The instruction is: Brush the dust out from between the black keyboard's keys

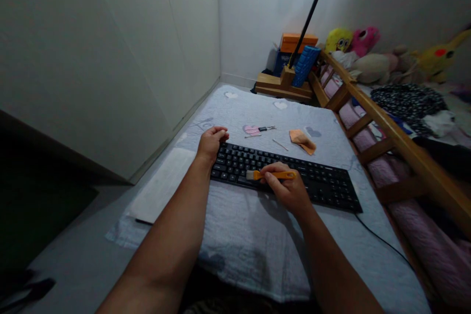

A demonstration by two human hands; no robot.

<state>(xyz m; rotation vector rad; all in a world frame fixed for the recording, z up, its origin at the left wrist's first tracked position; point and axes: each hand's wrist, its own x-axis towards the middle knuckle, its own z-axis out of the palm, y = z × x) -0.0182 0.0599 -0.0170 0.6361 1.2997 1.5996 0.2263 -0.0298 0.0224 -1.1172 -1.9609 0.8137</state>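
A black keyboard (324, 184) lies across the cloth-covered table. My right hand (285, 184) is closed around a small brush with a yellow handle (283, 175); its pale bristles point left over the keys near the front edge of the keyboard. My left hand (212, 142) is at the keyboard's left back corner, its fingers curled around that end. Behind the keyboard lie a thin tool with a black grip (263, 129), cotton swabs (280, 144) and a crumpled orange cloth (302, 141).
A pale flat item (162, 189) lies at the table's left. The keyboard cable (384, 241) runs off to the right. A wooden bed rail (390, 132) borders the right side, with plush toys behind it. A wooden stand (283, 83) is beyond the table's far edge.
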